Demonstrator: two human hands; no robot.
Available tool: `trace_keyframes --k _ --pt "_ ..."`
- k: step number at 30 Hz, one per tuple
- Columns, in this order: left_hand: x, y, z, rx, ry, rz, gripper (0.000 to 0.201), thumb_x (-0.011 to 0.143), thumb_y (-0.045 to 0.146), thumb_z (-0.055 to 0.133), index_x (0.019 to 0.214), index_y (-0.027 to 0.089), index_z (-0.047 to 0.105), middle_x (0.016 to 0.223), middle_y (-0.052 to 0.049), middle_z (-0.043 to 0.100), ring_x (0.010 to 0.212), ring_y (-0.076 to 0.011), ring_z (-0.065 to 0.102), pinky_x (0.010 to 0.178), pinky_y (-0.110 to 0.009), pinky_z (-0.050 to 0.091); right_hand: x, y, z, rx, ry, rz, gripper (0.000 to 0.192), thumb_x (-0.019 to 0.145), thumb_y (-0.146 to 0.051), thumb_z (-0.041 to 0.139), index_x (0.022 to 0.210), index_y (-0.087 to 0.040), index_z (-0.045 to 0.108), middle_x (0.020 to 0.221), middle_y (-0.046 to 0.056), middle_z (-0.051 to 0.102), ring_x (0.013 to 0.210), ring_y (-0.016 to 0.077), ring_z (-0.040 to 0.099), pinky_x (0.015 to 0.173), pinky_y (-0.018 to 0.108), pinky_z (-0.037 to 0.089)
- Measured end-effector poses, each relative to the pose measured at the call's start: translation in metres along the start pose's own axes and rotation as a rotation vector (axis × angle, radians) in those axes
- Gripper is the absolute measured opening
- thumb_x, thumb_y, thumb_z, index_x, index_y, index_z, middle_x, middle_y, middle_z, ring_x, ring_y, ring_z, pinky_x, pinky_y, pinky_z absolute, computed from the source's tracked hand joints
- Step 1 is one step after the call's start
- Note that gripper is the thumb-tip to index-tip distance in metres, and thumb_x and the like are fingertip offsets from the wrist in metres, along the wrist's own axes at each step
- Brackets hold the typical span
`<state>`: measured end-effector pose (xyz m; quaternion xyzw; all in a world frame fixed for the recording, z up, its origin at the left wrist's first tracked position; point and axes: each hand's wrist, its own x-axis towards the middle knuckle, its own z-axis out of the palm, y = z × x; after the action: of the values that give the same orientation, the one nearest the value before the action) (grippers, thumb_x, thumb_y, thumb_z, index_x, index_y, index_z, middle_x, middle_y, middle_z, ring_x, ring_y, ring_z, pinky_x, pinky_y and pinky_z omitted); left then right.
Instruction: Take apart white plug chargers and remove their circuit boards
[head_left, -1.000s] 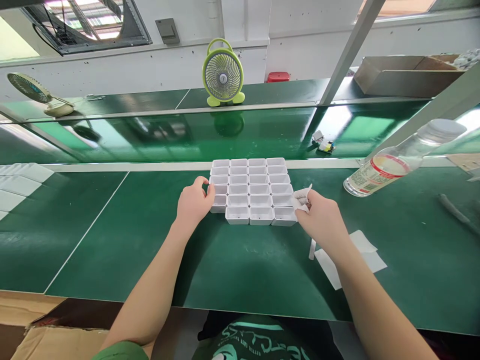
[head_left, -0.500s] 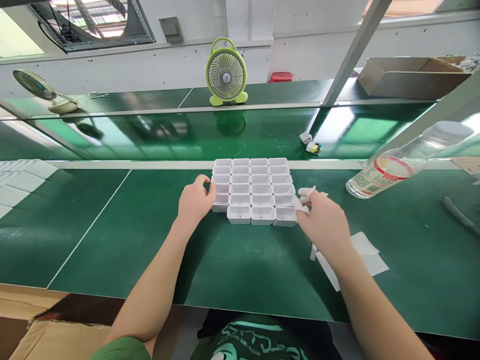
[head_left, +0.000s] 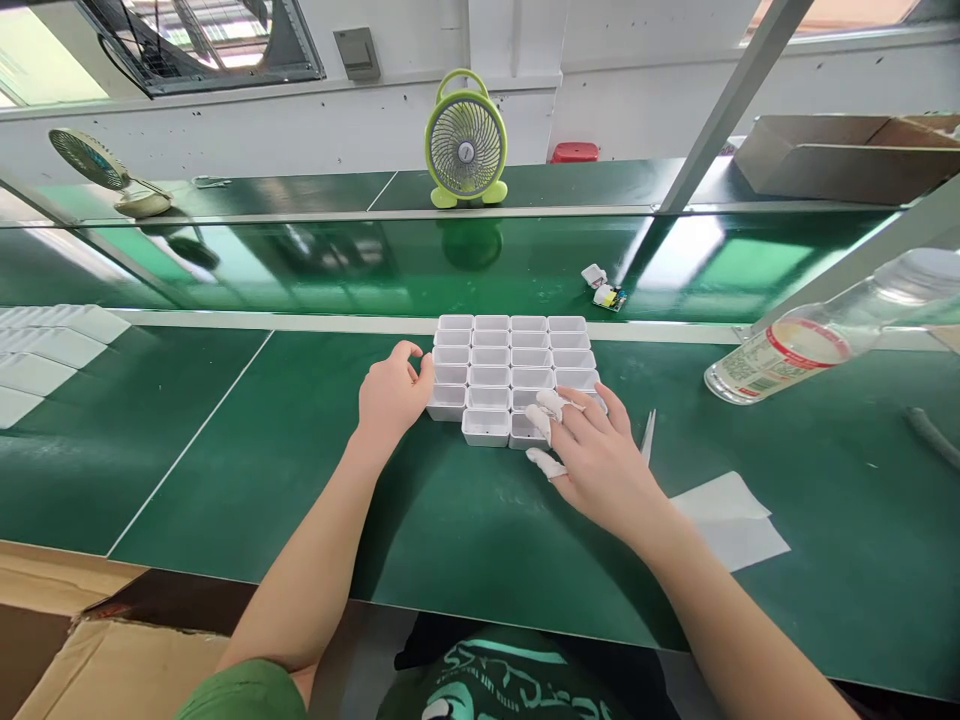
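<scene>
A block of small white open-topped plastic boxes (head_left: 490, 376) stands in rows on the green table, the front row set off to the right. At its left edge is my left hand (head_left: 394, 395), loosely curled with a gap between thumb and forefinger. The thumb meets the outer box's side; I see nothing held. My right hand (head_left: 600, 450) is spread over the block's front right corner, with white covers on several fingertips. It hides part of the boxes there. Just right of it lies a pointed pale tool, seemingly tweezers (head_left: 649, 435), partly hidden.
White paper sheets (head_left: 735, 520) lie right of my forearm. A clear bottle (head_left: 795, 355) appears tilted at the right. More white boxes (head_left: 52, 360) are at the far left. A green fan (head_left: 466, 145) stands on the back shelf; small electronic parts (head_left: 604, 289) lie below it.
My right hand has moved left from the block's right side to over its front corner, and its fingers have spread. My left hand stays at the left edge. The view has shifted slightly.
</scene>
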<state>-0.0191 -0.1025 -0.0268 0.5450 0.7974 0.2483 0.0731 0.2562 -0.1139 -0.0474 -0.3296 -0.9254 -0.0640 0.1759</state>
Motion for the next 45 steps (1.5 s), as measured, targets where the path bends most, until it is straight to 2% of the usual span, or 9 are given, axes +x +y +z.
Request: trace_keyframes --k 5,10,31,45 --pt "0.0002 -0.0016 0.0006 0.000 0.000 0.010 0.020 0.091 0.040 0.046 0.096 0.024 0.057 0.057 0.003 0.059 0.056 -0.0164 0.054 0.053 -0.024 0.029 -0.0006 0.0022 0.0026 0.002 0.018 -0.004 0.040 0.084 -0.011 0.055 0.124 -0.013 0.057 0.114 0.013 0.065 0.130 0.0337 0.046 0.117 0.059 0.022" --pt "0.0004 -0.0020 0.0008 0.007 -0.003 0.014 0.022 0.091 0.040 0.046 0.099 0.023 0.059 0.059 0.001 0.060 0.057 -0.0168 0.055 0.054 -0.025 0.030 0.0001 0.0011 0.0034 0.019 0.021 -0.003 0.037 0.083 -0.010 0.054 0.120 -0.014 0.058 0.104 0.012 0.066 0.126 0.0330 0.049 0.117 0.059 0.023" --pt "-0.0001 -0.0012 0.0019 0.025 -0.033 0.019 0.022 0.091 0.040 0.045 0.094 0.023 0.059 0.059 0.000 0.059 0.058 -0.0174 0.055 0.054 -0.025 0.030 0.0002 0.0017 0.0058 0.027 0.026 0.015 0.044 0.081 -0.006 0.054 0.124 -0.016 0.055 0.110 0.011 0.067 0.126 0.0324 0.050 0.116 0.058 0.025" --pt "-0.0007 0.0001 0.0016 0.006 -0.029 0.026 0.021 0.091 0.040 0.046 0.092 0.023 0.059 0.060 0.001 0.060 0.057 -0.0166 0.054 0.054 -0.025 0.030 0.0002 0.0017 0.0039 0.041 0.014 -0.004 0.042 0.083 -0.007 0.053 0.124 -0.014 0.055 0.111 0.012 0.066 0.126 0.0327 0.049 0.116 0.057 0.024"
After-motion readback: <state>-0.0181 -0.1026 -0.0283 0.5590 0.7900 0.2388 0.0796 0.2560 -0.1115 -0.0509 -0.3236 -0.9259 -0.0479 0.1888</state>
